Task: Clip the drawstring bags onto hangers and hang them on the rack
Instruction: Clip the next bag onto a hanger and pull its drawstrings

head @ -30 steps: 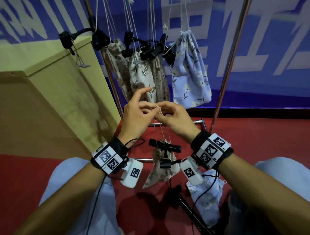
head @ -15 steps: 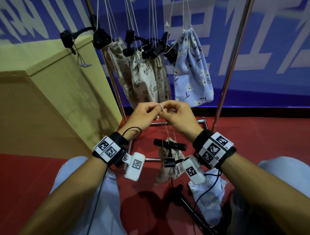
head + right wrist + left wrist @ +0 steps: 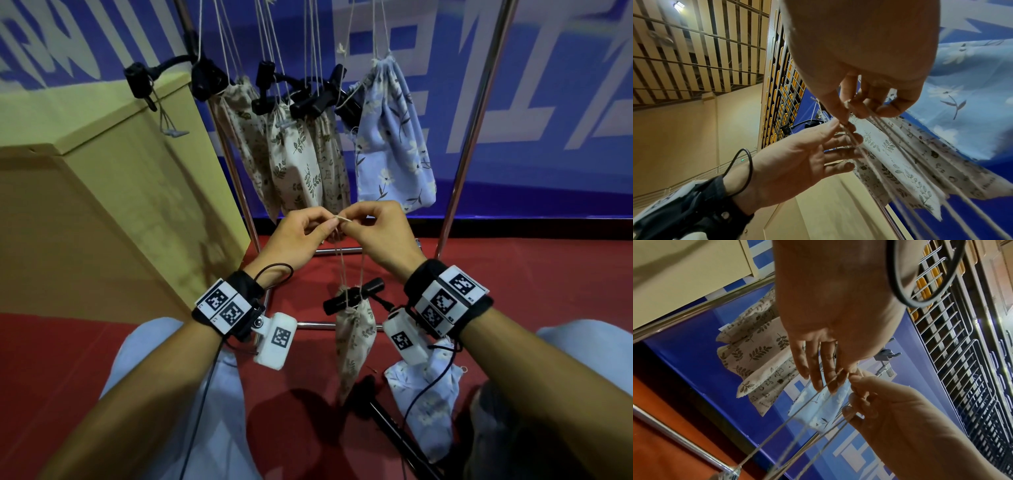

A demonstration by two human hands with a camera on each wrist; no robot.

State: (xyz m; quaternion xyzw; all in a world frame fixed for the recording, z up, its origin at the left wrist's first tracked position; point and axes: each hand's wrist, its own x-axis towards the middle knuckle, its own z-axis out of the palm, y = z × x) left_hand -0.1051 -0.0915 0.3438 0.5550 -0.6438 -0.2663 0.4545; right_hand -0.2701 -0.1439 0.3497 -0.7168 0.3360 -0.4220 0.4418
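A beige leaf-print drawstring bag dangles by its cords, with a black clip hanger fixed at its neck. My left hand and right hand meet above it, and both pinch the cord ends between thumb and fingertips. The cords run taut from that pinch in the left wrist view, and the cords cross my left fingers in the right wrist view. Several beige bags and a blue floral bag hang on black clip hangers from the rack.
The rack's chrome uprights and low crossbar stand on the red floor. A tan cabinet is close on the left. Another blue floral bag and a black hanger lie by my right knee.
Both hands closed together on the cord ends, the left forefinger curling down from its raised pose. The hanging bag and its clip swung slightly.
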